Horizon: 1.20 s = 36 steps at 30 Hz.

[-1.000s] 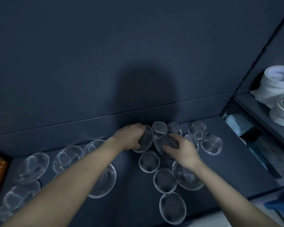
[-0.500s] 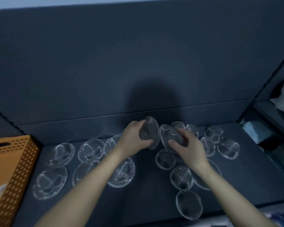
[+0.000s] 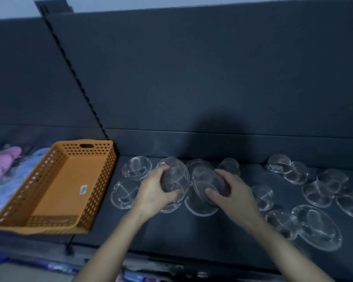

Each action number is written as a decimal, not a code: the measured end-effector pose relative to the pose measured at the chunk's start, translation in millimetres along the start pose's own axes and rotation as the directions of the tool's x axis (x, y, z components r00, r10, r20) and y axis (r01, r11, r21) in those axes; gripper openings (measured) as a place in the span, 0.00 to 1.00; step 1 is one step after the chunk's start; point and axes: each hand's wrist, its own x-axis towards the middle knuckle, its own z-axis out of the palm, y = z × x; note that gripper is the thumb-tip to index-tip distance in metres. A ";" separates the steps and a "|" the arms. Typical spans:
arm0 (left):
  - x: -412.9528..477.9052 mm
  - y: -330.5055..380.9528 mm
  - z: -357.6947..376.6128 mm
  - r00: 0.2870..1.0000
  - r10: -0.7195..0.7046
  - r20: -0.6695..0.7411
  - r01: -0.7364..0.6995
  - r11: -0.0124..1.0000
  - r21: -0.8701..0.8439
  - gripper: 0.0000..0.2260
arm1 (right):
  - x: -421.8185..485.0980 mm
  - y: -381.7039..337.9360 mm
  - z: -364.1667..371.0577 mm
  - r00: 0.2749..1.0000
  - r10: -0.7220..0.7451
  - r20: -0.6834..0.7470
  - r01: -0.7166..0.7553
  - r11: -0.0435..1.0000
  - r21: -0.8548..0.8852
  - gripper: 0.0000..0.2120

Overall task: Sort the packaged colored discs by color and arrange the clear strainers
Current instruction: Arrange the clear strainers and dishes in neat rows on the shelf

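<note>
Now the left hand (image 3: 153, 192) grips one clear strainer (image 3: 176, 174), the right hand (image 3: 232, 192) a second strainer (image 3: 204, 178), fingers (image 3: 162, 170) curled round both rims. About fourteen other strainers (image 3: 316, 226) lie around the fingers; one orange basket (image 3: 99, 180) stands leftward.

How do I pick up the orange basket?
Probably take the orange basket by the handle slot cut through its far end wall near the rim. Come from above: the basket sits upright with its top open, so nothing blocks that slot.

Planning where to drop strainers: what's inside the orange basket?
Inside the orange basket only a small white label shows on its floor. The near wall covers the floor strip just behind it.
</note>
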 end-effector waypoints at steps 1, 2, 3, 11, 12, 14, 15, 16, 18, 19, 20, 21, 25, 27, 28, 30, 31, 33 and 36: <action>-4.9 -8.5 -6.0 1.000 -0.012 -0.014 0.012 1.000 0.016 0.33 | -2.6 -4.0 8.5 1.000 -0.009 0.028 0.010 1.000 -0.012 0.28; -9.9 -16.5 -11.7 0.999 -0.026 -0.028 0.026 0.999 0.025 0.33 | -5.5 -7.8 16.8 0.998 -0.023 0.050 0.024 0.999 -0.024 0.29; -14.5 -23.9 -17.2 0.998 -0.039 -0.040 0.040 0.999 0.028 0.33 | -8.1 -11.4 24.8 0.997 -0.039 0.064 0.042 0.998 -0.037 0.29; -45.6 -67.3 -53.5 0.996 -0.088 -0.032 0.091 0.991 0.093 0.33 | -26.7 -22.5 76.6 0.975 -0.109 0.192 0.133 0.984 -0.118 0.30; -50.1 -71.7 -56.1 0.996 -0.088 -0.018 0.089 0.989 0.116 0.34 | -30.1 -21.8 82.7 0.971 -0.106 0.213 0.137 0.982 -0.133 0.31; -59.1 -81.1 -60.8 0.996 -0.090 0.010 0.087 0.983 0.159 0.34 | -35.5 -19.7 94.7 0.963 -0.119 0.243 0.165 0.970 -0.178 0.33; -63.1 -85.4 -63.0 0.995 -0.097 0.024 0.091 0.979 0.180 0.34 | -37.8 -18.6 100.1 0.959 -0.126 0.256 0.180 0.963 -0.199 0.33; -66.5 -89.4 -65.1 0.994 -0.107 0.034 0.098 0.975 0.202 0.34 | -39.9 -17.5 105.1 0.955 -0.128 0.268 0.189 0.958 -0.216 0.34; -70.1 -96.8 -68.3 0.991 -0.125 0.050 0.110 0.964 0.243 0.34 | -43.2 -15.4 112.8 0.951 -0.123 0.283 0.195 0.950 -0.245 0.34; -70.6 -99.7 -69.8 0.989 -0.133 0.059 0.113 0.959 0.261 0.35 | -44.5 -14.7 115.8 0.951 -0.119 0.285 0.196 0.945 -0.260 0.34; -70.6 -102.2 -71.2 0.988 -0.138 0.068 0.115 0.955 0.275 0.35 | -45.4 -14.3 118.2 0.951 -0.118 0.285 0.199 0.940 -0.278 0.34; -70.1 -104.4 -72.2 0.987 -0.142 0.075 0.115 0.951 0.286 0.35 | -46.2 -14.2 120.1 0.951 -0.120 0.285 0.206 0.933 -0.296 0.34; -67.7 -112.7 -73.3 0.984 -0.146 0.101 0.106 0.939 0.326 0.35 | -50.1 -15.0 125.9 0.947 -0.136 0.292 0.239 0.904 -0.353 0.33; -67.6 -116.1 -73.3 0.983 -0.142 0.116 0.093 0.930 0.356 0.35 | -53.9 -15.7 128.7 0.947 -0.134 0.290 0.240 0.898 -0.368 0.31; -67.6 -117.8 -73.2 0.982 -0.140 0.126 0.083 0.923 0.376 0.35 | -55.6 -16.2 130.2 0.949 -0.128 0.289 0.236 0.896 -0.376 0.30; -67.5 -121.3 -73.7 0.981 -0.131 0.144 0.063 0.912 0.405 0.35 | -57.4 -16.5 132.9 0.952 -0.118 0.283 0.224 0.897 -0.381 0.29; -67.0 -122.9 -74.0 0.981 -0.125 0.148 0.054 0.910 0.410 0.34 | -57.4 -16.8 134.1 0.953 -0.116 0.281 0.221 0.898 -0.380 0.29; -65.7 -125.5 -74.8 0.982 -0.113 0.153 0.040 0.908 0.417 0.34 | -56.6 -17.4 136.5 0.953 -0.114 0.281 0.220 0.898 -0.382 0.30; -64.4 -127.3 -74.3 0.982 -0.098 0.161 0.020 0.904 0.428 0.34 | -56.0 -17.9 138.9 0.954 -0.116 0.278 0.222 0.894 -0.389 0.31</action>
